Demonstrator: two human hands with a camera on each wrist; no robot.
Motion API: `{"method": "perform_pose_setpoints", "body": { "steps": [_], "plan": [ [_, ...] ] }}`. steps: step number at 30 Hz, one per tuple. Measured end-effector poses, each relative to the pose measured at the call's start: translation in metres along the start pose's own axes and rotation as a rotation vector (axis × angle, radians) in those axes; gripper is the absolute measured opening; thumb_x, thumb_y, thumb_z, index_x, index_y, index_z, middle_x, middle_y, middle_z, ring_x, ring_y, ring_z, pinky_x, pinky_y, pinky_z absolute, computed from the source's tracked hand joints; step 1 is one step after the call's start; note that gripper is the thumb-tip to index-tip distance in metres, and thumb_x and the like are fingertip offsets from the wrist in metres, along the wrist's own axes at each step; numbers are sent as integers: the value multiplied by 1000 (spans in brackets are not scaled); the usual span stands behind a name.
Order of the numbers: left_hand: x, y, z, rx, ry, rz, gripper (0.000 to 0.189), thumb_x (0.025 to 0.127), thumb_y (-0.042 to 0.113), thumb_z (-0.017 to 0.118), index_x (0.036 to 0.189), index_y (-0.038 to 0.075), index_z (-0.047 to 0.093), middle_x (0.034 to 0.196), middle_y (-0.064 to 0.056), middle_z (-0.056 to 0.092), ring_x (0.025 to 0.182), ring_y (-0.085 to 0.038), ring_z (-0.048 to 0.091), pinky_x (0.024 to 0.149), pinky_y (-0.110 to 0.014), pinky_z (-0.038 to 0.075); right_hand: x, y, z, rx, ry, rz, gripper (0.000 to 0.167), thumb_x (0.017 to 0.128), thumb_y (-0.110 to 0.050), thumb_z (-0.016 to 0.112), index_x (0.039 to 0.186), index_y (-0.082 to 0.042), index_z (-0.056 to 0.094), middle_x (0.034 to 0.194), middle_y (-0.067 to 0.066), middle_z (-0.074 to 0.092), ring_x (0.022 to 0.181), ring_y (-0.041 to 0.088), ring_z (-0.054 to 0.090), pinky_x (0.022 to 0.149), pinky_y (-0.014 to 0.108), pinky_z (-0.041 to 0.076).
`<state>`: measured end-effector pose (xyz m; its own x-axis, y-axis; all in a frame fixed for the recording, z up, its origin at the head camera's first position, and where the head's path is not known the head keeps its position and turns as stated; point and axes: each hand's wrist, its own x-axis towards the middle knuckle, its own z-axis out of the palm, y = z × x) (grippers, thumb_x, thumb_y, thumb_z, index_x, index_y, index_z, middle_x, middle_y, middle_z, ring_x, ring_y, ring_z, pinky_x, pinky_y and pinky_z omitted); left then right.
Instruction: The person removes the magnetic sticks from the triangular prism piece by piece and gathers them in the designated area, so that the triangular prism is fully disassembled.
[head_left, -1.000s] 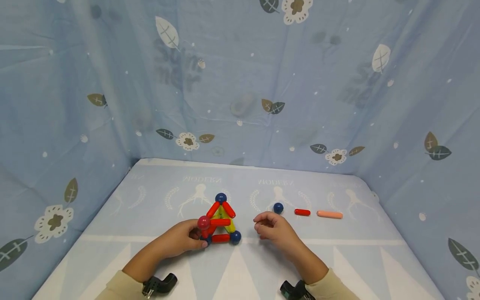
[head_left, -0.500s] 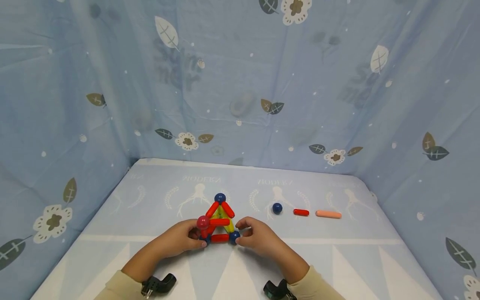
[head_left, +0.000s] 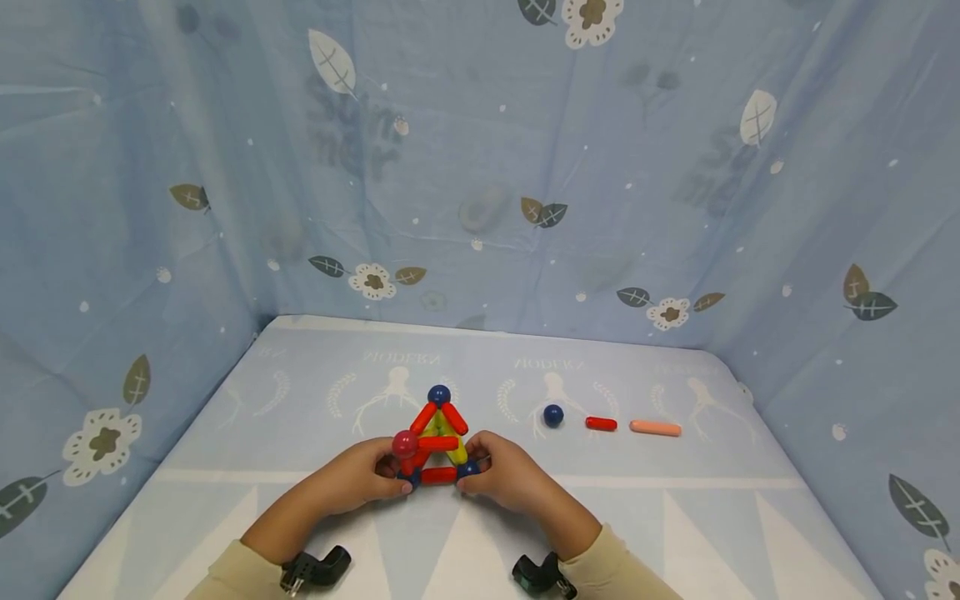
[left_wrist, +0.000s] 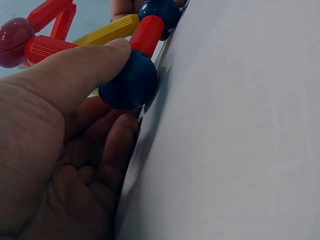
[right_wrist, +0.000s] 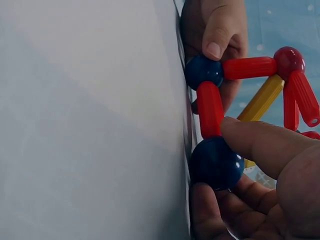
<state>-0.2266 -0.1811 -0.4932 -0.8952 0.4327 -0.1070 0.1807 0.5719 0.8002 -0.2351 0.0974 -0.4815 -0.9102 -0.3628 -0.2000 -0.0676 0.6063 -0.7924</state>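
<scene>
"What are the hands holding?"
"The left hand (head_left: 356, 481) pinches the blue left corner ball (head_left: 409, 478) of a ball-and-rod frame (head_left: 437, 444); the right hand (head_left: 513, 473) pinches its blue right corner ball (right_wrist: 216, 162)."
"And where is the frame?"
"On the pale patterned tabletop (head_left: 420, 550), between both hands, its rods red and yellow."
"What's beside it?"
"Off to the right, in a row: a loose blue ball (head_left: 553, 416), a short red rod (head_left: 601, 423), a longer orange rod (head_left: 656, 427)."

Fabric-walled booth (head_left: 450, 150) around a table (head_left: 480, 358)
</scene>
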Motion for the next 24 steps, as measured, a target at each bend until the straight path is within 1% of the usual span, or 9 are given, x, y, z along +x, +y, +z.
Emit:
{"method": "perform_pose_setpoints", "body": {
  "steps": [4,7,13,15,20,22,24],
  "plan": [
    [0,-1,0,-18,-4,-5,44,84,27,89,121,15,69,92,0,64,87,-21,58,75,-32,49,-1,-2,0,-15,14,5,39,83,-21,90,111,-17,63,98,0,63,92,20,58,79,36,53],
    [0,-1,1,-32,-6,-18,47,84,28,89,124,14,69,92,0,65,86,-20,58,75,-33,49,-1,-1,0,-10,24,2,37,84,-21,89,111,-17,63,98,0,63,92,20,58,79,36,54],
    [0,0,1,-9,5,-25,49,84,32,89,125,16,68,92,1,65,87,-20,58,76,-34,47,-2,1,1,80,29,-12,30,87,-20,85,110,-15,66,98,-1,68,88,17,66,75,34,56],
    [0,0,2,1,7,-24,50,84,33,89,126,16,68,96,1,66,89,-20,58,78,-35,47,-2,1,0,108,29,-15,28,88,-19,85,109,-15,66,98,-1,69,87,16,67,73,33,56],
    [-1,-1,1,-51,-8,-28,59,85,31,89,136,13,65,112,1,71,97,-20,61,86,-39,49,-3,1,0,122,33,-36,26,88,-17,85,107,-13,67,95,0,69,85,16,66,70,30,55],
    [-1,-1,1,-66,-11,-31,61,85,30,89,139,13,64,113,0,73,98,-20,63,86,-39,50,-3,1,0,115,35,-49,25,88,-16,85,106,-13,67,94,0,69,84,16,65,70,30,55],
    [-1,0,1,-58,-10,-32,61,85,31,89,138,14,64,114,1,72,98,-20,62,86,-38,50,-4,1,1,100,32,-60,23,88,-15,84,105,-13,68,93,0,69,83,16,65,70,29,55]
  ]
}}
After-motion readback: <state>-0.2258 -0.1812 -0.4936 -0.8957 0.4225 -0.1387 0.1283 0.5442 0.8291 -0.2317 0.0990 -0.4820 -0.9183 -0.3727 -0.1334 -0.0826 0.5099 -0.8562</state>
